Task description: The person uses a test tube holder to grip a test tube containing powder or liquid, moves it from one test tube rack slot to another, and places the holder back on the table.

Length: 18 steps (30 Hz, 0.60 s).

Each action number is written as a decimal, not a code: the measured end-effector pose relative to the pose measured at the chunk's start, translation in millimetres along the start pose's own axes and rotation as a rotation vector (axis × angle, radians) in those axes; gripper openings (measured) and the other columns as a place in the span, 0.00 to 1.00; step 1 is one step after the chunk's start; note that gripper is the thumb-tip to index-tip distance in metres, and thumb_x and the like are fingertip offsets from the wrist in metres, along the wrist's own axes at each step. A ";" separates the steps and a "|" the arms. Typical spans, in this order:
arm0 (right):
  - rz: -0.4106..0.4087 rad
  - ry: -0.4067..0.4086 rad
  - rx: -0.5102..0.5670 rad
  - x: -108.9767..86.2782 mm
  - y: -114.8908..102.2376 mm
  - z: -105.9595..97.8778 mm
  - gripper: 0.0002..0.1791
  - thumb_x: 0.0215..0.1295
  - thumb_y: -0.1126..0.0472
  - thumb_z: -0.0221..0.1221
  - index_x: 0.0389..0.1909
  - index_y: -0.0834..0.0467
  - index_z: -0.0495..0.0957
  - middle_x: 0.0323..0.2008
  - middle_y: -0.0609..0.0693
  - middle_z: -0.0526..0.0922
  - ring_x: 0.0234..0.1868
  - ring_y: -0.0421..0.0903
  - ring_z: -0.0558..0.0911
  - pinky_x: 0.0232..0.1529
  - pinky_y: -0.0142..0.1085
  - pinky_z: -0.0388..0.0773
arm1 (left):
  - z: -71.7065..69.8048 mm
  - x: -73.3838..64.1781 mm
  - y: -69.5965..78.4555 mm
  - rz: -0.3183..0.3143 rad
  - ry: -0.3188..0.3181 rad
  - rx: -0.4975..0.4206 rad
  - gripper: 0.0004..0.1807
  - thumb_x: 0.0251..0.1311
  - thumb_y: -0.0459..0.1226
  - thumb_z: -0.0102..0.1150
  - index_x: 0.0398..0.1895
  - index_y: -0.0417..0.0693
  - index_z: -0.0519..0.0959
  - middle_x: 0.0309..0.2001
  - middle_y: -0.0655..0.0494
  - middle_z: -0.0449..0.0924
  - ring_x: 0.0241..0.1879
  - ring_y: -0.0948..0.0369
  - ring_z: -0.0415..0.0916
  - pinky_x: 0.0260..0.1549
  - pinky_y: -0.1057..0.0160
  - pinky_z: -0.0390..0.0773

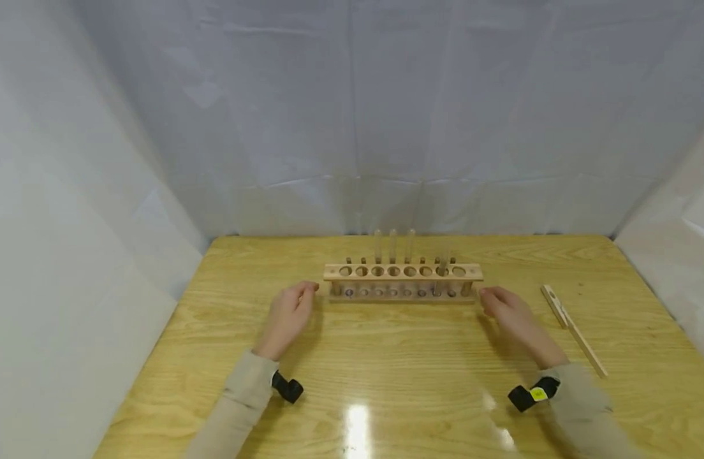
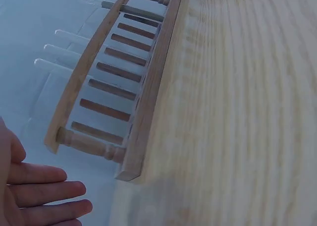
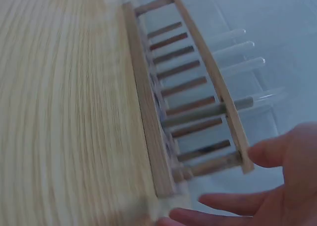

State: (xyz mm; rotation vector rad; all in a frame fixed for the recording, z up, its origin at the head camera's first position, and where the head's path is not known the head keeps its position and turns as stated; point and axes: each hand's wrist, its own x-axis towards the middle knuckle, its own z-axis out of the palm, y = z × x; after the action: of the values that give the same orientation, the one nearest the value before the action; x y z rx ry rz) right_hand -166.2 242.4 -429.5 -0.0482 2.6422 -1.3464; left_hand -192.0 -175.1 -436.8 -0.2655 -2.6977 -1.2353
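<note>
A wooden test tube rack stands upright on the table, with a row of holes in front and pegs behind. Three clear test tubes sit upside down over its pegs. Another test tube stands in a hole near the right end, with something greyish in its lower part. My left hand is beside the rack's left end, apart from it, fingers extended in the left wrist view. Close to the right end is my right hand, thumb and fingers spread around it; whether the thumb touches the upper bar I cannot tell.
To the right of the right hand, a wooden test tube holder lies slanted on the table. A white sheet hangs behind the table's back edge, with more sheeting along both sides.
</note>
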 end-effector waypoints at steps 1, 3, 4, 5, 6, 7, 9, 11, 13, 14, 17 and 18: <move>-0.009 0.002 -0.057 -3.1 -0.1 -3.2 0.35 0.79 0.45 0.38 0.68 0.73 0.63 0.58 0.72 0.74 0.56 0.67 0.76 0.53 0.58 0.75 | -2.9 0.2 1.9 0.031 0.010 0.040 0.22 0.77 0.40 0.40 0.52 0.33 0.81 0.42 0.41 0.84 0.17 0.60 0.66 0.26 0.59 0.76; -0.037 0.025 -0.170 -9.9 0.0 -9.5 0.34 0.79 0.44 0.40 0.65 0.72 0.67 0.55 0.71 0.76 0.52 0.66 0.78 0.47 0.57 0.78 | -7.9 0.4 5.6 0.102 0.037 0.110 0.21 0.76 0.39 0.41 0.51 0.32 0.81 0.34 0.42 0.84 0.13 0.61 0.62 0.21 0.59 0.74; -0.046 0.043 -0.223 -13.0 -0.1 -12.5 0.34 0.78 0.44 0.41 0.64 0.72 0.69 0.54 0.71 0.77 0.50 0.65 0.79 0.45 0.56 0.79 | -9.8 0.5 7.3 0.141 0.059 0.148 0.20 0.76 0.38 0.42 0.50 0.32 0.82 0.32 0.42 0.83 0.13 0.60 0.65 0.20 0.59 0.76; -0.052 0.059 -0.263 -16.6 -0.6 -16.0 0.34 0.78 0.44 0.42 0.63 0.72 0.70 0.54 0.72 0.76 0.50 0.66 0.79 0.43 0.56 0.79 | -11.6 0.6 9.0 0.182 0.084 0.188 0.20 0.75 0.37 0.43 0.48 0.32 0.82 0.32 0.42 0.83 0.16 0.57 0.71 0.23 0.56 0.79; -0.050 0.071 -0.295 -20.5 -1.3 -19.7 0.35 0.78 0.43 0.42 0.63 0.72 0.70 0.56 0.73 0.75 0.50 0.66 0.79 0.42 0.56 0.80 | -13.0 0.8 10.1 0.218 0.106 0.222 0.19 0.74 0.37 0.43 0.47 0.32 0.83 0.34 0.41 0.84 0.20 0.54 0.77 0.27 0.54 0.82; -0.055 0.089 -0.323 -24.0 -1.5 -22.9 0.35 0.77 0.43 0.43 0.62 0.72 0.70 0.55 0.73 0.75 0.48 0.65 0.80 0.40 0.56 0.80 | -14.4 0.7 11.4 0.247 0.126 0.250 0.19 0.74 0.37 0.44 0.46 0.32 0.83 0.34 0.41 0.84 0.25 0.51 0.81 0.30 0.52 0.84; -0.084 0.128 -0.381 -29.7 0.1 -29.8 0.34 0.77 0.44 0.44 0.60 0.72 0.72 0.53 0.73 0.77 0.43 0.63 0.82 0.36 0.55 0.81 | -16.6 1.2 13.2 0.315 0.164 0.303 0.17 0.72 0.36 0.46 0.45 0.32 0.83 0.40 0.38 0.85 0.35 0.45 0.84 0.34 0.48 0.85; -0.113 0.161 -0.427 -34.0 3.3 -36.5 0.33 0.77 0.45 0.45 0.59 0.72 0.73 0.53 0.73 0.78 0.41 0.62 0.83 0.34 0.54 0.81 | -18.5 2.6 14.7 0.402 0.208 0.388 0.16 0.70 0.35 0.48 0.43 0.31 0.83 0.41 0.37 0.84 0.39 0.43 0.84 0.36 0.46 0.85; -0.147 0.196 -0.461 -36.3 8.4 -42.0 0.31 0.76 0.47 0.47 0.57 0.73 0.74 0.51 0.73 0.79 0.39 0.61 0.84 0.34 0.55 0.81 | -19.6 4.4 16.7 0.502 0.253 0.495 0.16 0.68 0.34 0.48 0.43 0.30 0.82 0.41 0.36 0.84 0.38 0.42 0.83 0.37 0.46 0.84; -0.164 0.216 -0.479 -36.7 11.6 -44.7 0.30 0.76 0.48 0.48 0.56 0.73 0.75 0.49 0.73 0.80 0.38 0.62 0.83 0.33 0.55 0.81 | -20.2 5.3 18.1 0.555 0.278 0.555 0.17 0.68 0.34 0.47 0.43 0.29 0.82 0.40 0.35 0.84 0.38 0.42 0.83 0.38 0.46 0.84; -0.218 0.285 -0.542 -36.7 23.2 -53.2 0.26 0.74 0.52 0.52 0.52 0.74 0.77 0.42 0.71 0.82 0.35 0.62 0.83 0.29 0.55 0.81 | -19.9 8.9 22.6 0.692 0.350 0.694 0.20 0.68 0.36 0.43 0.45 0.27 0.81 0.41 0.34 0.84 0.37 0.42 0.83 0.39 0.47 0.84; -0.229 0.303 -0.562 -36.7 26.9 -56.1 0.24 0.73 0.54 0.54 0.51 0.74 0.77 0.39 0.71 0.82 0.34 0.62 0.83 0.28 0.55 0.80 | -19.4 9.9 24.1 0.722 0.369 0.717 0.21 0.68 0.36 0.42 0.45 0.27 0.81 0.41 0.34 0.84 0.37 0.42 0.83 0.40 0.47 0.84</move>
State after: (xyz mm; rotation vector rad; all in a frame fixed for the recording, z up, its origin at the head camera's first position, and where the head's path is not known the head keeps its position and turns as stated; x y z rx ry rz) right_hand -138.2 307.2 -413.6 -0.2428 3.2779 -0.6542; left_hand -194.7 -173.4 -404.5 -0.7232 -2.2004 -0.0855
